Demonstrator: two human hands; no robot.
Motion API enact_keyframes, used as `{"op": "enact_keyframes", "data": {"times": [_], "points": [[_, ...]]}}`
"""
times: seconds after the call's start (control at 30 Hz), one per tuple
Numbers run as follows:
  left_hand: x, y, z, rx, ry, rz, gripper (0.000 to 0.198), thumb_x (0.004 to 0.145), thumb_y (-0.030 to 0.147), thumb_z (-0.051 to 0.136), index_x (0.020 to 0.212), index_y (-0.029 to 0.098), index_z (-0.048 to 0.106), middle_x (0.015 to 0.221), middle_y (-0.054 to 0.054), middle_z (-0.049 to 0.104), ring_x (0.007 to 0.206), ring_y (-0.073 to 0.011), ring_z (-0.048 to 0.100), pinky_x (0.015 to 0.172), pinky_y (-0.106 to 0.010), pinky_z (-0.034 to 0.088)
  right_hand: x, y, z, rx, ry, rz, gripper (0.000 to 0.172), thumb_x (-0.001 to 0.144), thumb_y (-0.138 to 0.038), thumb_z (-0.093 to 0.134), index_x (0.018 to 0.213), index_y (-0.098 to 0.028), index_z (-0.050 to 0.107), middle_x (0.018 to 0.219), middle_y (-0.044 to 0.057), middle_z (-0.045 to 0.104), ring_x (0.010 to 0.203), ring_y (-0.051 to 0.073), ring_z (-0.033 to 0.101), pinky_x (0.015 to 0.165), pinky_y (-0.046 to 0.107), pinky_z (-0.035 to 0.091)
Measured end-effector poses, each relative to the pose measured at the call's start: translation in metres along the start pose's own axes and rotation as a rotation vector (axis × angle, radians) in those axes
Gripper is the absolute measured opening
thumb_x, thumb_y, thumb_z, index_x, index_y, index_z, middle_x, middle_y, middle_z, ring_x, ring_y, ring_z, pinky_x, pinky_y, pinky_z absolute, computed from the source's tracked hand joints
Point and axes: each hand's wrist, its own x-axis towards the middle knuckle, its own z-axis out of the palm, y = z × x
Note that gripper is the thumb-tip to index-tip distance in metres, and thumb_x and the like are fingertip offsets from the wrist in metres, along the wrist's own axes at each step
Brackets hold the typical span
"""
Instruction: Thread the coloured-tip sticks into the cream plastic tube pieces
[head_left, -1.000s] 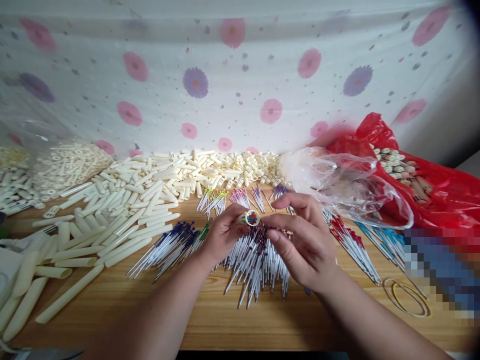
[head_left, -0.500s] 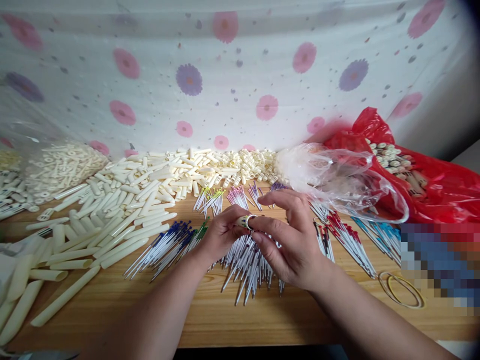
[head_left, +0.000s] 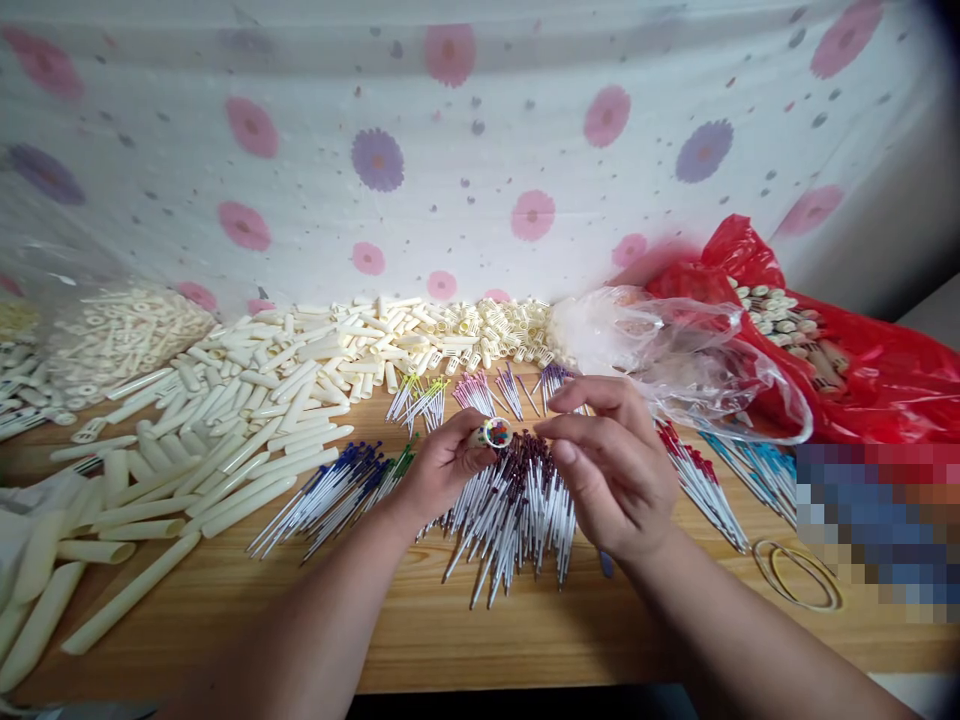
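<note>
My left hand (head_left: pixel 446 462) is closed around a short cream pen barrel (head_left: pixel 481 436). Its round end faces me, and coloured refill tips (head_left: pixel 497 433) show inside the rim. Just to the right, my right hand (head_left: pixel 615 460) hovers with fingers curled but apart, and I see nothing in them. Below both hands lies a fan of white refills with dark maroon ends (head_left: pixel 517 510). Blue-ended refills (head_left: pixel 330 490) lie left of my left hand, with green-ended ones (head_left: pixel 401 465) beside them. Red-ended refills (head_left: pixel 701 480) lie to the right of my right hand.
Cream pen tubes (head_left: pixel 255 400) are heaped along the back and left. Yellow (head_left: pixel 420 400), pink (head_left: pixel 476 393) and light blue refills (head_left: pixel 757 470) lie in bunches. A clear plastic bag (head_left: pixel 675 350) and a red bag (head_left: pixel 885 360) stand at right, near rubber bands (head_left: pixel 795 575).
My right hand has drawn back to the right, away from the pen barrel. The barrel's end has turned towards me, so the coloured tips inside now show.
</note>
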Motion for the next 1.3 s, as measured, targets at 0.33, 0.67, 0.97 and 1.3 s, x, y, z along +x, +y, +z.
{"op": "enact_keyframes", "data": {"times": [0.33, 0.67, 0.97, 1.3], "points": [[0.003, -0.013, -0.003, -0.073, 0.197, -0.084, 0.023, 0.076, 0.039, 0.066, 0.076, 0.017, 0.058, 0.069, 0.002, 0.052, 0.066, -0.0121, 0.046, 0.062, -0.024, 0.036, -0.006, 0.004, 0.023, 0.252, -0.070, 0.110, 0.008, 0.084, -0.016, 0.055, 0.077, -0.018, 0.058, 0.077, 0.003, 0.058, 0.074, 0.013, 0.056, 0.066, 0.029, 0.047], [0.002, -0.013, -0.001, 0.022, 0.240, -0.063, 0.017, 0.080, 0.031, 0.062, 0.072, 0.016, 0.059, 0.067, 0.002, 0.055, 0.067, -0.0124, 0.050, 0.066, -0.025, 0.038, -0.017, 0.022, 0.040, 0.946, -0.006, 0.737, 0.010, 0.082, -0.025, 0.061, 0.086, -0.025, 0.071, 0.086, 0.001, 0.063, 0.077, 0.011, 0.058, 0.076, 0.030, 0.048], [0.001, -0.009, -0.001, 0.017, 0.236, -0.036, 0.013, 0.080, 0.027, 0.061, 0.072, 0.017, 0.059, 0.067, 0.002, 0.057, 0.066, -0.0116, 0.051, 0.065, -0.024, 0.040, -0.015, 0.018, 0.040, 0.976, 0.013, 0.822, 0.009, 0.076, -0.023, 0.066, 0.082, -0.025, 0.072, 0.082, 0.000, 0.065, 0.074, 0.010, 0.059, 0.075, 0.029, 0.050], [0.000, 0.005, 0.007, 0.149, 0.516, 0.029, 0.010, 0.074, 0.025, 0.066, 0.081, 0.019, 0.062, 0.074, 0.001, 0.063, 0.068, -0.0122, 0.057, 0.066, -0.024, 0.046, -0.022, 0.023, 0.043, 0.432, -0.206, 0.477, 0.034, 0.084, -0.018, 0.054, 0.116, -0.028, 0.060, 0.113, 0.008, 0.055, 0.100, 0.017, 0.056, 0.083, 0.039, 0.052]]}}
